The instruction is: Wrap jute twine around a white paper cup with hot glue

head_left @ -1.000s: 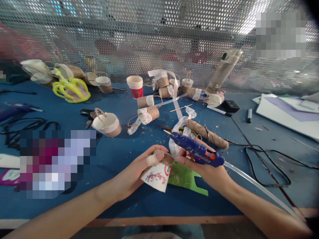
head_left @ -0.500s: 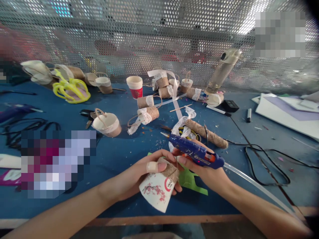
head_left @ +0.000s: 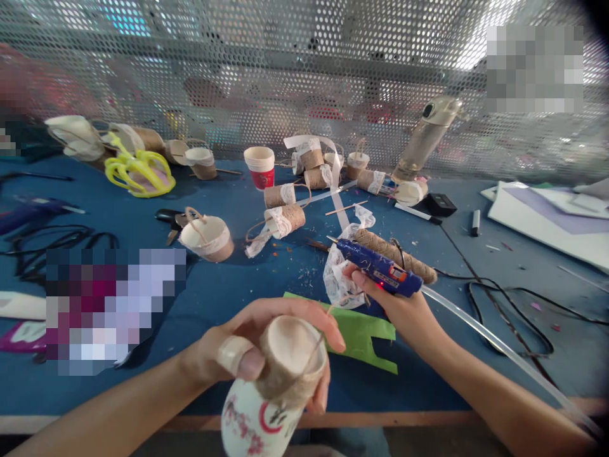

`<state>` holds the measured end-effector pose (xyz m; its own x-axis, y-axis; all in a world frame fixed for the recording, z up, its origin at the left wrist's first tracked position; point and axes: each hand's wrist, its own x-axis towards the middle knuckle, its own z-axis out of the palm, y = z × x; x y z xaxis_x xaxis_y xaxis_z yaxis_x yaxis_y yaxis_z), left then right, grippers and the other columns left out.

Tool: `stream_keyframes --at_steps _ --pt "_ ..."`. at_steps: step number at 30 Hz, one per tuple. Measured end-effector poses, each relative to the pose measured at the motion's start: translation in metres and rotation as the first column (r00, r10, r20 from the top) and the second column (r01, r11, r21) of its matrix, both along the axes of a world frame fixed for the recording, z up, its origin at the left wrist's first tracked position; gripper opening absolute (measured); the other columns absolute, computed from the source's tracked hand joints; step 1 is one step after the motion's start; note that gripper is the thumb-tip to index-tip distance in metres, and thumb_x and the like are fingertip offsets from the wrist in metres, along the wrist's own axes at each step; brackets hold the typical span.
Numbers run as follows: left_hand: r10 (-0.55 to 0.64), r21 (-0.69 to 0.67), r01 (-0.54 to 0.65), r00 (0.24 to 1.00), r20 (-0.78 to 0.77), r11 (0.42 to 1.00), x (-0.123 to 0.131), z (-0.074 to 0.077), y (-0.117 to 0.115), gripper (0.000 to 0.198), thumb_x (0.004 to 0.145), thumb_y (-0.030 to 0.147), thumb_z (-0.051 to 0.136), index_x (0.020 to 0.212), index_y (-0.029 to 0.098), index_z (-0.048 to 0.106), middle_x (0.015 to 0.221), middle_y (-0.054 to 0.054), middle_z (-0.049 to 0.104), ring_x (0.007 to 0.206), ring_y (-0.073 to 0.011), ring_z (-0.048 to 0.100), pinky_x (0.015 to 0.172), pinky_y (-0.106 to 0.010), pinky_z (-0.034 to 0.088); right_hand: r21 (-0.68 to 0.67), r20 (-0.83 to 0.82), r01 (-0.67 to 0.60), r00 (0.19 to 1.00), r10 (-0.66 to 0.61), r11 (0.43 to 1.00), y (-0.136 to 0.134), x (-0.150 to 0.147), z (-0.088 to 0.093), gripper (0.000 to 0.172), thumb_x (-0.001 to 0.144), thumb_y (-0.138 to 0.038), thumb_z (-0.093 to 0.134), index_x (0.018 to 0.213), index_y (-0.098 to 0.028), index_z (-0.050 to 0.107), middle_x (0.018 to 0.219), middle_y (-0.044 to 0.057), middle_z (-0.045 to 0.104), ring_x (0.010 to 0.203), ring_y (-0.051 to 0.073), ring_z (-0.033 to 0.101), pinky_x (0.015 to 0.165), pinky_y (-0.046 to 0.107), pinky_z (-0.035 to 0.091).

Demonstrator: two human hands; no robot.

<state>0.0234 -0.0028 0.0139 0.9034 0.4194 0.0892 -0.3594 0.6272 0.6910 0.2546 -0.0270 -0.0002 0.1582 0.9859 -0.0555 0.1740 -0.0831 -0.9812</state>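
Note:
My left hand (head_left: pixel 280 336), a bandage on its thumb, is wrapped round a white paper cup (head_left: pixel 252 419) with a pink blossom print. Brown twine (head_left: pixel 290 377) is wound round the cup near its base, which faces up toward me. A thin strand runs off the twine toward the right. My right hand (head_left: pixel 385 292) grips a blue glue gun (head_left: pixel 380 266), its nozzle pointing up and left, a clear glue stick (head_left: pixel 485 336) trailing from its rear. White lace (head_left: pixel 340 279) lies just left of the gun, and a roll of twine (head_left: pixel 413 263) behind it.
Green paper (head_left: pixel 354 333) lies beyond the left hand. Small twine-and-lace buckets, one (head_left: pixel 207 238) nearest at left, stand or lie across the blue table. A red cup (head_left: pixel 261 168), a clear bottle (head_left: pixel 423 139), black cable (head_left: pixel 504 349) and white sheets (head_left: pixel 523 222) are farther back or right.
My left hand has brought the cup closer to me and tipped it so its base shows. The glue gun has moved away from the cup, up and slightly right.

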Motion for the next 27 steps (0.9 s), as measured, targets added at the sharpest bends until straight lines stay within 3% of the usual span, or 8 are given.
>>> stream_keyframes --at_steps 5,7,9,12,16,19,23,27 --pt "-0.087 0.009 0.087 0.973 0.212 0.996 -0.012 0.007 0.001 0.046 0.073 0.041 0.072 0.114 0.020 0.075 0.092 -0.009 0.069 0.061 -0.0225 0.068 0.052 -0.033 0.055 -0.014 0.070 0.165 0.984 -0.164 0.986 0.009 0.012 -0.007 0.040 0.077 -0.047 0.078 0.107 -0.023 0.071 0.103 0.006 0.077 0.095 0.028 0.072 0.087 0.043 0.057" --pt "-0.141 -0.001 0.146 0.958 0.249 0.989 -0.014 0.006 0.002 0.042 0.078 0.036 0.066 0.116 0.021 0.075 0.090 -0.009 0.070 0.062 -0.0240 0.070 0.052 -0.034 0.056 0.032 0.144 0.172 0.974 -0.175 0.985 0.013 0.019 -0.008 0.043 0.078 -0.048 0.077 0.114 -0.024 0.069 0.103 0.005 0.077 0.096 0.028 0.072 0.088 0.042 0.056" --pt "-0.171 0.002 0.177 0.949 0.265 0.984 -0.014 0.004 0.004 0.045 0.075 0.037 0.069 0.117 0.021 0.074 0.094 -0.010 0.069 0.064 -0.0248 0.071 0.054 -0.034 0.056 0.100 0.222 0.167 0.957 -0.185 0.981 0.015 0.023 -0.007 0.043 0.081 -0.047 0.075 0.118 -0.026 0.068 0.105 0.005 0.076 0.099 0.027 0.071 0.091 0.042 0.055" --pt "-0.068 -0.034 0.074 0.984 0.166 0.997 -0.009 0.002 0.006 0.050 0.068 0.039 0.076 0.114 0.019 0.072 0.104 -0.010 0.067 0.074 -0.0254 0.072 0.062 -0.033 0.056 0.203 0.272 0.170 0.936 -0.222 0.964 0.014 0.024 0.000 0.039 0.082 -0.045 0.074 0.115 -0.026 0.068 0.102 0.004 0.076 0.097 0.026 0.071 0.089 0.040 0.055" --pt "0.100 -0.052 -0.101 0.995 -0.022 0.994 -0.002 -0.004 0.010 0.044 0.073 0.033 0.072 0.113 0.016 0.068 0.111 -0.011 0.066 0.084 -0.0283 0.071 0.071 -0.035 0.055 0.346 0.290 0.093 0.936 -0.201 0.934 0.005 0.017 0.019 0.014 0.082 -0.033 0.074 0.089 -0.023 0.068 0.082 0.002 0.072 0.075 0.021 0.070 0.068 0.033 0.057" --pt "0.173 -0.086 -0.182 0.979 -0.108 0.979 -0.001 -0.013 0.012 0.047 0.075 0.028 0.069 0.121 0.016 0.066 0.121 -0.013 0.065 0.089 -0.0300 0.072 0.076 -0.038 0.057 0.453 0.310 0.026 0.933 -0.185 0.891 -0.003 0.015 0.034 0.010 0.080 -0.027 0.076 0.083 -0.024 0.067 0.079 0.000 0.071 0.070 0.020 0.069 0.060 0.030 0.055" --pt "0.205 -0.092 -0.215 0.973 -0.108 0.972 -0.003 -0.017 0.012 0.056 0.075 0.025 0.066 0.130 0.015 0.062 0.130 -0.016 0.062 0.092 -0.0311 0.072 0.077 -0.039 0.058 0.418 0.282 -0.127 0.959 0.004 0.899 -0.010 0.016 0.040 0.010 0.082 -0.028 0.074 0.085 -0.025 0.065 0.078 0.000 0.072 0.073 0.021 0.070 0.066 0.032 0.055" --pt "0.267 -0.125 -0.275 0.961 -0.072 0.953 -0.002 -0.010 0.011 0.053 0.076 0.025 0.065 0.128 0.014 0.064 0.121 -0.014 0.068 0.092 -0.0313 0.071 0.077 -0.039 0.058 0.225 0.231 -0.035 0.973 -0.019 0.974 -0.005 0.017 0.034 0.016 0.084 -0.037 0.072 0.093 -0.025 0.066 0.090 0.003 0.074 0.072 0.022 0.072 0.065 0.034 0.055"
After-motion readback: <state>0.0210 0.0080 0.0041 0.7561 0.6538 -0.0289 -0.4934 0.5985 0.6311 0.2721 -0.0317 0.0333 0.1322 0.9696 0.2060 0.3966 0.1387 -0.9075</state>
